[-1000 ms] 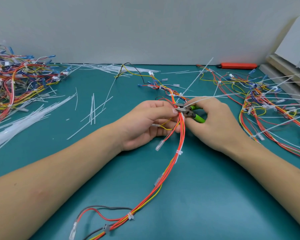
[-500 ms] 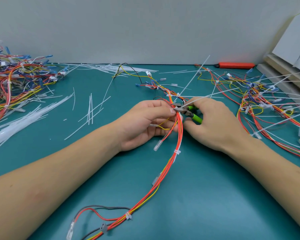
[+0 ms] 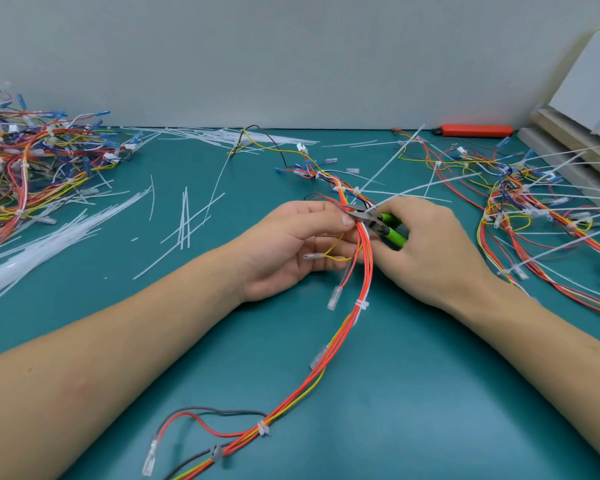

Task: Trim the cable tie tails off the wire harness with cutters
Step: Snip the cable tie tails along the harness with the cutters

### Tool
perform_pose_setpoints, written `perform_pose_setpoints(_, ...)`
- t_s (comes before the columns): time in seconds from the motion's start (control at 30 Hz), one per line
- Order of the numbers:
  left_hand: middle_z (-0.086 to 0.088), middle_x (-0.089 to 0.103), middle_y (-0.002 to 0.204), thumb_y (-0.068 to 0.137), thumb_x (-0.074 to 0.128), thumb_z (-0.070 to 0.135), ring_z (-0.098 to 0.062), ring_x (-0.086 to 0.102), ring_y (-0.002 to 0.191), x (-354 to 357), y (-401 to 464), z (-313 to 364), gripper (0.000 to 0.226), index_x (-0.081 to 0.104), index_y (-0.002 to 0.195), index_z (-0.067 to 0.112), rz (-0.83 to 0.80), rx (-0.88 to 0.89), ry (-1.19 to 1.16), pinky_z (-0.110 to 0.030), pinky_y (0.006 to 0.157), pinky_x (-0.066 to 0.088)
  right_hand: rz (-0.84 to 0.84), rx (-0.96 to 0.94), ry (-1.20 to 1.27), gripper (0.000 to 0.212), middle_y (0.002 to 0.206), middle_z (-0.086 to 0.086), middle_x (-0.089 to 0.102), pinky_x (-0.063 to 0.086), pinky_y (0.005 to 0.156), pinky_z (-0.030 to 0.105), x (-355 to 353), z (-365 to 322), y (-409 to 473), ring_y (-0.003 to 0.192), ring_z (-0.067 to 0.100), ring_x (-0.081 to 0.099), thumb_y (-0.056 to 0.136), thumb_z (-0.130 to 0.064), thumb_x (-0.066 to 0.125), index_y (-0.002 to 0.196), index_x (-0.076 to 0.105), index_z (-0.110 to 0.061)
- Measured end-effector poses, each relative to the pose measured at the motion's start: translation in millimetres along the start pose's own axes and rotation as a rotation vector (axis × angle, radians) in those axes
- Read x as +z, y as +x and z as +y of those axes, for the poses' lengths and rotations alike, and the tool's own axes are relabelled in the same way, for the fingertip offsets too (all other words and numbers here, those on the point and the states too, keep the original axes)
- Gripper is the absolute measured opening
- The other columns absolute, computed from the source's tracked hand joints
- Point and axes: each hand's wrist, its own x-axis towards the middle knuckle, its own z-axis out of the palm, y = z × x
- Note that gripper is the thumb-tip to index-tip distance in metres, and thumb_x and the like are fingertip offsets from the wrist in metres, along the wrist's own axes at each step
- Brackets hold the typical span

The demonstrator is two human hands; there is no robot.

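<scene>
An orange utility knife (image 3: 473, 130) lies by the grey wall (image 3: 291, 57).

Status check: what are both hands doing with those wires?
Left hand grips wire harness. Right hand holds green-handled cutters, nose at the bundle. Long tie tail uncut; loose wires crowd nearby.

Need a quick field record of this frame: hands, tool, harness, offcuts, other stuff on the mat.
left hand: holds the wire harness near its middle, fingers curled round the bundle
right hand: grips green-handled cutters
cutter tip: at the bundle, beside the left thumb, where a long white tie tail leaves it
trimmed ties: two short white ties lower on the harness
offcuts: loose white strips on the green mat, left of the hands
harness piles: one far left, one right with long untrimmed tails
orange tool: by the wall
</scene>
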Motion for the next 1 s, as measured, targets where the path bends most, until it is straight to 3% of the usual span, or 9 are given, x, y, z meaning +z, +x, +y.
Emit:
perform_pose_setpoints(0.1, -0.002, 0.076, 0.095, 0.095, 0.058, 0.014, -0.014, 0.073, 0.077, -0.3, -0.1, -0.5, 0.010, 0.065, 0.088, 0.014, -0.008, 0.002, 0.013, -0.022, 0.067, 0.050, -0.013, -0.010, 0.010, 0.023, 0.098, -0.002, 0.070, 0.048, 0.086, 0.038, 0.1, 1.1, 0.6, 0.098, 0.023, 0.061, 0.090, -0.038, 0.070, 0.104, 0.070, -0.019)
perform_pose_setpoints(0.2, -0.005, 0.076, 0.093, 0.091, 0.061, 0.017, -0.015, 0.073, 0.076, -0.5, 0.5, -0.4, 0.011, 0.069, 0.084, 0.017, -0.002, -0.003, 0.014, -0.020, 0.065, 0.050, -0.011, 0.005, 0.017, 0.032, 0.098, -0.004, 0.070, 0.049, 0.086, 0.038, -0.7, 0.0, 0.6, 0.099, 0.022, 0.061, 0.085, -0.045, 0.061, 0.103, 0.070, -0.020)
perform_pose_setpoints(0.3, -0.007, 0.075, 0.090, 0.090, 0.063, 0.016, -0.015, 0.072, 0.074, -1.7, 0.8, -0.7, 0.013, 0.071, 0.080, 0.018, -0.006, -0.001, 0.009, -0.021, 0.065, 0.052, -0.013, 0.008, 0.027, 0.027, 0.096, -0.004, 0.070, 0.050, 0.086, 0.042, -1.4, -1.6, 0.4, 0.097, 0.022, 0.060, 0.085, -0.039, 0.065, 0.102, 0.070, -0.019)
perform_pose_setpoints(0.4, -0.004, 0.074, 0.087, 0.094, 0.060, 0.014, -0.015, 0.072, 0.073, -2.8, 1.0, -1.5, 0.017, 0.071, 0.081, 0.018, -0.021, 0.009, 0.015, -0.022, 0.066, 0.053, -0.019, 0.045, 0.020, 0.018, 0.086, -0.002, 0.068, 0.052, 0.081, 0.045, -3.0, -2.3, 1.3, 0.088, 0.024, 0.059, 0.083, -0.033, 0.066, 0.093, 0.070, -0.018)
perform_pose_setpoints(0.5, -0.004, 0.073, 0.084, 0.095, 0.062, 0.015, -0.015, 0.071, 0.074, -2.8, 1.0, -2.1, 0.017, 0.070, 0.081, 0.019, -0.044, 0.009, 0.034, -0.020, 0.065, 0.054, -0.034, 0.140, 0.020, 0.029, 0.066, 0.003, 0.060, 0.052, 0.068, 0.046, -4.4, -2.6, 4.3, 0.071, 0.029, 0.054, 0.072, -0.037, 0.050, 0.079, 0.067, -0.013)
perform_pose_setpoints(0.6, -0.005, 0.072, 0.084, 0.095, 0.062, 0.015, -0.015, 0.071, 0.073, -2.9, 1.2, -2.0, 0.014, 0.068, 0.082, 0.017, -0.047, 0.005, 0.033, -0.021, 0.065, 0.054, -0.057, 0.168, -0.003, 0.032, 0.063, 0.005, 0.058, 0.053, 0.066, 0.045, -2.4, -1.8, 3.8, 0.070, 0.029, 0.054, 0.070, -0.037, 0.048, 0.079, 0.066, -0.013)
perform_pose_setpoints(0.77, -0.004, 0.073, 0.084, 0.097, 0.059, 0.011, -0.014, 0.071, 0.072, -2.1, 1.3, -1.7, 0.009, 0.063, 0.090, 0.011, -0.027, 0.001, 0.023, -0.020, 0.064, 0.054, 0.003, 0.078, 0.067, 0.013, 0.083, -0.003, 0.068, 0.052, 0.079, 0.044, -0.8, 2.2, 3.1, 0.087, 0.025, 0.060, 0.081, -0.029, 0.069, 0.087, 0.070, -0.018)
perform_pose_setpoints(0.87, -0.004, 0.074, 0.083, 0.097, 0.058, 0.010, -0.014, 0.072, 0.071, -1.8, 1.8, -1.5, 0.007, 0.061, 0.092, 0.009, -0.011, 0.000, 0.016, -0.020, 0.064, 0.054, -0.012, 0.017, 0.056, 0.016, 0.097, -0.009, 0.070, 0.049, 0.089, 0.039, 0.8, 6.6, 4.9, 0.103, 0.024, 0.061, 0.083, -0.028, 0.071, 0.098, 0.072, -0.024)
perform_pose_setpoints(1.0, -0.004, 0.073, 0.082, 0.097, 0.058, 0.010, -0.014, 0.071, 0.071, -1.2, 1.3, -1.0, 0.007, 0.061, 0.092, 0.009, -0.006, 0.001, 0.020, -0.020, 0.064, 0.055, -0.013, 0.007, 0.074, 0.020, 0.100, -0.011, 0.069, 0.048, 0.090, 0.037, 2.0, 9.9, 4.8, 0.103, 0.019, 0.061, 0.083, -0.027, 0.070, 0.103, 0.071, -0.025)
